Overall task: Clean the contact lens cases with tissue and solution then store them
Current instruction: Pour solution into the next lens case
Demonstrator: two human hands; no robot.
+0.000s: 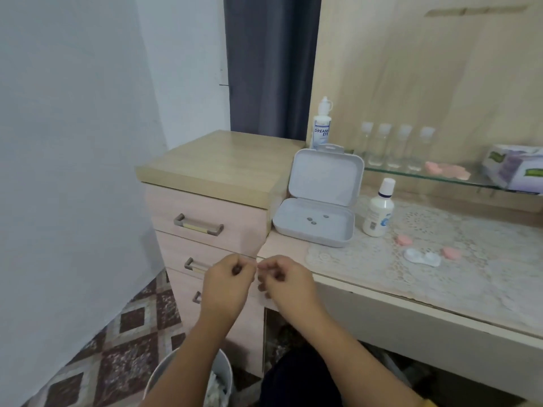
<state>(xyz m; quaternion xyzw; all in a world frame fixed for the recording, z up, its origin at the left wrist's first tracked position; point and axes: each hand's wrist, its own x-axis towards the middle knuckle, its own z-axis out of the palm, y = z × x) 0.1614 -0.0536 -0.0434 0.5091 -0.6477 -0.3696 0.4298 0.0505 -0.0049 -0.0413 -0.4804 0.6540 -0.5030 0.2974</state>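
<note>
A white contact lens case [422, 257] lies open on the lace mat, with one pink cap [404, 239] to its left and another pink cap [452, 253] to its right. A white solution bottle [379, 210] stands behind them. The tissue pack [514, 168] sits on the glass shelf at far right. A grey storage box [316, 230] stands open at the table's left end. My left hand [226, 282] and my right hand [286, 284] hover close together in front of the drawers, above a waste bin. Their fingers are curled, fingertips nearly meeting. I see nothing held in them.
The white waste bin [164, 374] below my arms holds crumpled tissue. The drawer unit [205, 212] stands left of the table. Several small clear bottles [393, 145], more pink lens cases [446, 170] and a second solution bottle [322, 127] sit at the back.
</note>
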